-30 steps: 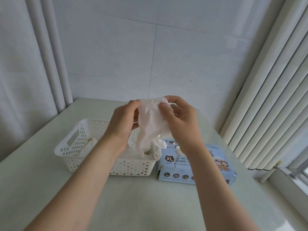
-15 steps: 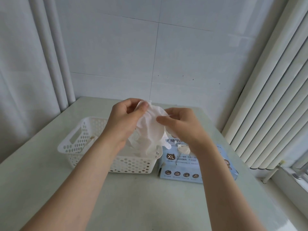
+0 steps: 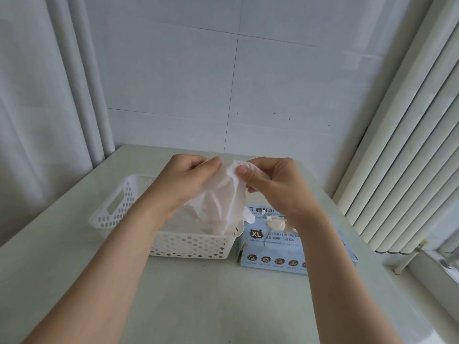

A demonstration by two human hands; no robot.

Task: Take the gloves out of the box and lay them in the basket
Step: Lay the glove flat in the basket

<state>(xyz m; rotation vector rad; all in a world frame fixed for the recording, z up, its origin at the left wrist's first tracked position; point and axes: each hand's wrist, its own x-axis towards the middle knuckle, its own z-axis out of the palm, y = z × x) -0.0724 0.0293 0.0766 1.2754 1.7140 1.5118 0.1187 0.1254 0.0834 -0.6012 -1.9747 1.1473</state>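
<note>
One white glove (image 3: pixel 223 199) hangs above the right end of the perforated basket (image 3: pixel 119 207). The left hand (image 3: pixel 183 180) pinches its top edge at 10 o'clock and the right hand (image 3: pixel 275 187) at 1 o'clock. More gloves (image 3: pixel 183 219) lie in the basket, and at its 3 o'clock, just beside it on the bench (image 3: pixel 211 306), sits the blue XL glove box (image 3: pixel 273 254) with a second glove (image 3: pixel 275 223) poking from its top.

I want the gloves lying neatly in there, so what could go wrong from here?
1. The left hand and right hand pinch the glove above the right end of the basket; released there, it may drape over the rim.
2. A loose glove pokes from the box just below the right wrist, which might snag it and drag it out.
</note>
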